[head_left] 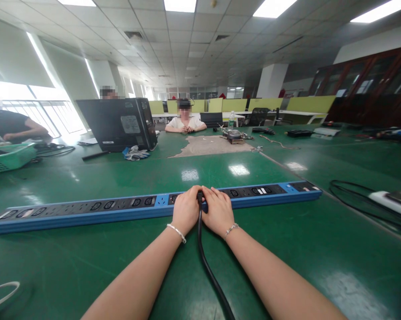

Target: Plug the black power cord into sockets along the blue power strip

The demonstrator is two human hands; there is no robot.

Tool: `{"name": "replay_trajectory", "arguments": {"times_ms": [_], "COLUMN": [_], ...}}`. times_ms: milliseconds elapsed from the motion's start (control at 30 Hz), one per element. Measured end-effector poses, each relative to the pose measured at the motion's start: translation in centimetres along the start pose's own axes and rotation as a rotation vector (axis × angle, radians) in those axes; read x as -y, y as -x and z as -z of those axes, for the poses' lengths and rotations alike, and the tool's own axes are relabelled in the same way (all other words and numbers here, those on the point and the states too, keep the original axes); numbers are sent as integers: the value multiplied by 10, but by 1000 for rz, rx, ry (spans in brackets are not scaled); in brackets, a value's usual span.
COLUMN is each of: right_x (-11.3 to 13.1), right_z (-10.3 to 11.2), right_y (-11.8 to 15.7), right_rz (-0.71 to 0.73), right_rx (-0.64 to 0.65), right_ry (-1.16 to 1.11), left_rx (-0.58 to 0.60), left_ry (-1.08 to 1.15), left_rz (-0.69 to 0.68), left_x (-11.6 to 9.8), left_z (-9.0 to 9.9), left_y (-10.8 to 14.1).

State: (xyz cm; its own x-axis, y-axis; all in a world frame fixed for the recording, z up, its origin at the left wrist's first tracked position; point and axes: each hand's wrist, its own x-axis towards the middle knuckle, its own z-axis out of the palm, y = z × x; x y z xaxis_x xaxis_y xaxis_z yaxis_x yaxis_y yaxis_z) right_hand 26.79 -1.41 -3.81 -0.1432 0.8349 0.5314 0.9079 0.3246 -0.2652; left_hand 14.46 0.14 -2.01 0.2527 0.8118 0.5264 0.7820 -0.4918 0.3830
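Centrally in the head view, pinching a slim black moulded plug between the left hand and the right hand, with fingers curled and fingertips drawn close together. Hovering or resting over the middle of a long blue-edged power strip with black sockets; cannot tell whether the plug is sitting in a socket, being partly hidden by fingers. Trailing down from the plug between both forearms, as a thick black rubbery cable. Lying crosswise on a glossy green surface, in the strip's case.

Standing beyond it, left of centre: a big black computer case, with grey-and-blue fabric gloves lying just beside its base. Sitting farther left, a mint-green plastic basket. Spreading across the far middle, a ragged brown flat sheet. Facing this way behind it, a person in a white top. Looping at right, a thin black cord near a white elongated block.
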Motion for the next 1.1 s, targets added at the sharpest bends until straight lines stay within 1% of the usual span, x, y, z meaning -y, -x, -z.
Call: {"name": "replay_trajectory", "arguments": {"times_ms": [233,433,667,867,1100], "right_x": [0,1,1,2,1], "right_z": [-1,-1,0,0,1], "right_y": [0,0,0,0,1], "right_rz": [-5,-11,-10,-8,-2], "right_rx": [1,2,13,15,7], "right_ry": [8,13,21,30,24], "left_rx": [-27,-48,-45,-20,-37], "left_ry": [-11,-13,-21,-28,-42], "left_rz": [-2,25,37,37,21], "left_x": [0,0,-1,-1,0], "left_z": [-2,-4,-2,-2,-4], "left_y": [1,1,1,2,2]}}
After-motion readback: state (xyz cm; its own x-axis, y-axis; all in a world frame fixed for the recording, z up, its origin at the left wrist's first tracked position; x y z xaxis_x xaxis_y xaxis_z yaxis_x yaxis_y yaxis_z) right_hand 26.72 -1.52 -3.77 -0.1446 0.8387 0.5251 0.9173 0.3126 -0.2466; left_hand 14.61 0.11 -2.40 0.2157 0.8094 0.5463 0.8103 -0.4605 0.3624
